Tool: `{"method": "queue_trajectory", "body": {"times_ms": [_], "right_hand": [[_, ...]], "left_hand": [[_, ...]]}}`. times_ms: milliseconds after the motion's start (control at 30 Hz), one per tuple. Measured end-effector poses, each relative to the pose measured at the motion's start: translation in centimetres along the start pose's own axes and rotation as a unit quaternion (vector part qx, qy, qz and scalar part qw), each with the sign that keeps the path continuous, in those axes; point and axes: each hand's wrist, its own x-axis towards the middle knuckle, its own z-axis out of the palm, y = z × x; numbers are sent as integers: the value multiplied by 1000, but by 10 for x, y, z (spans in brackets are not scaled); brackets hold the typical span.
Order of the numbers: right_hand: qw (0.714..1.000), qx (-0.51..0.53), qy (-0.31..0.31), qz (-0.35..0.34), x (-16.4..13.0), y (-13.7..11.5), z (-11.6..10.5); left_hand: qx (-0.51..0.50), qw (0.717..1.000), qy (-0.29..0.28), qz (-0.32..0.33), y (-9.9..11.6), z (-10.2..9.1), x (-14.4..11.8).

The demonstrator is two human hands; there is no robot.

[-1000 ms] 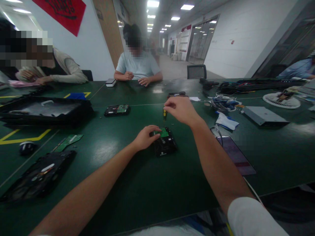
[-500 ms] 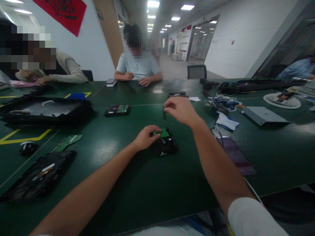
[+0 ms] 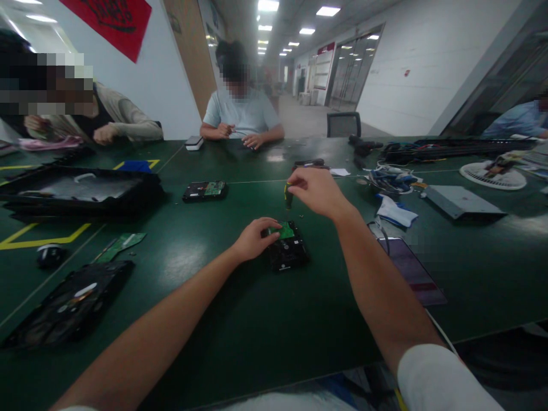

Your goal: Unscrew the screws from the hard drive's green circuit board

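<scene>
Two hands barely shifted: left hand [image 3: 252,238] still pins hard drive [image 3: 287,249], right hand [image 3: 315,191] at 12 o'clock keeps pinching screwdriver [image 3: 288,197] (fingers closed).

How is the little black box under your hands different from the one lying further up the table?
The hard drive under the hands is steadied by the left hand, while the right hand holds a screwdriver upright over it; the farther hard drive lies untouched. The near one sits lengthwise to the viewer, the far one crosswise. The near one also looks larger, being closer. Both are black, show a green circuit board, and lie flat on the green table.
</scene>
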Motion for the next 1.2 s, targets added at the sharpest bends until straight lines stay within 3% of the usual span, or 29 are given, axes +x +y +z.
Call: {"method": "queue_trajectory", "body": {"times_ms": [300, 533, 767, 967, 1200], "right_hand": [[1000, 5, 20, 23, 0, 2, 3], [1000, -11, -6, 3, 1, 2, 1], [999, -25, 22, 27, 0, 1, 1], [1000, -29, -8, 3, 1, 3, -1], [999, -22, 18, 38, 1, 2, 4]], "left_hand": [[4, 1000, 1, -3, -1, 0, 0], [7, 1000, -3, 3, 0, -1, -1], [4, 1000, 0, -1, 2, -1, 0], [6, 1000, 0, -24, 5, -2, -2], [11, 998, -3, -61, 6, -2, -3]]}}
